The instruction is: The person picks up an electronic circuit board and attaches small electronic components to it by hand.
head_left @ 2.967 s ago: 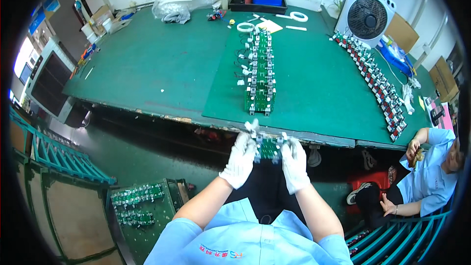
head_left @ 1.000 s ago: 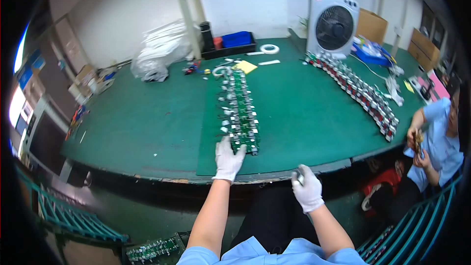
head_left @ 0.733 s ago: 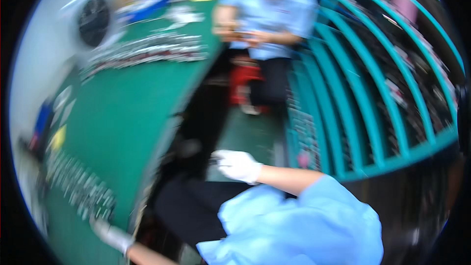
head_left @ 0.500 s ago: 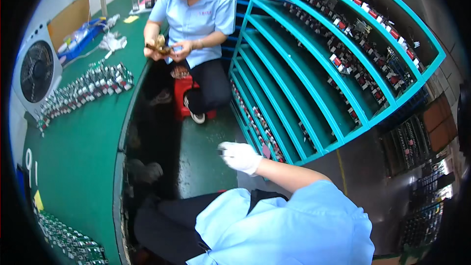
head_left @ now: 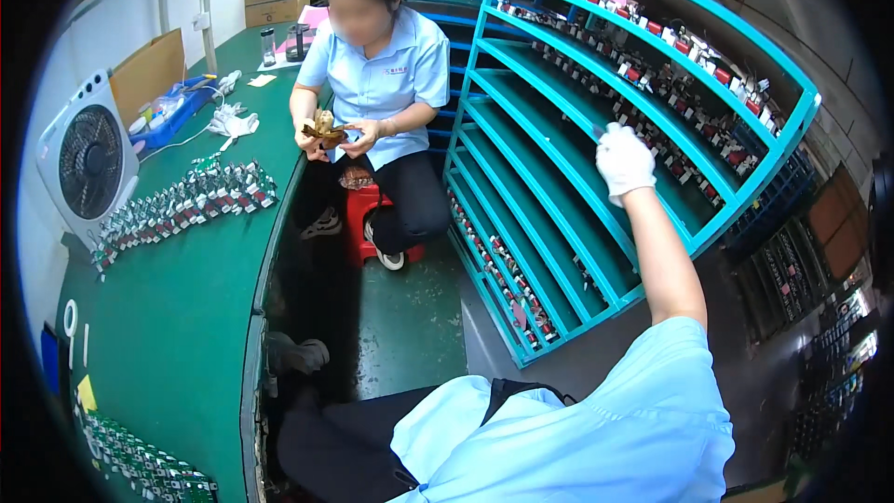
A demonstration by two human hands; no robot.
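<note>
My right hand [head_left: 624, 166], in a white glove, reaches up in front of a teal shelf rack [head_left: 615, 303]. Its fingers are closed, and a small dark piece [head_left: 598, 132] pokes out at the fingertips; its kind is too small to make out. Close to the hand, the upper shelves carry rows of small assemblies [head_left: 689, 160] with red and white parts. I cannot tell whether the hand touches a shelf. My left hand is out of the picture.
A co-worker [head_left: 382, 84] on a red stool [head_left: 363, 233] holds a brownish item. On the green table [head_left: 177, 317] at left are rows of circuit boards [head_left: 186, 200], more boards [head_left: 140, 456] at the near end, a fan [head_left: 88, 158], a blue tray [head_left: 168, 121] and white gloves [head_left: 231, 121].
My right hand has risen from low by my lap, moving right and up to the rack, with the small dark piece still in its fingers. My view has shifted slightly.
</note>
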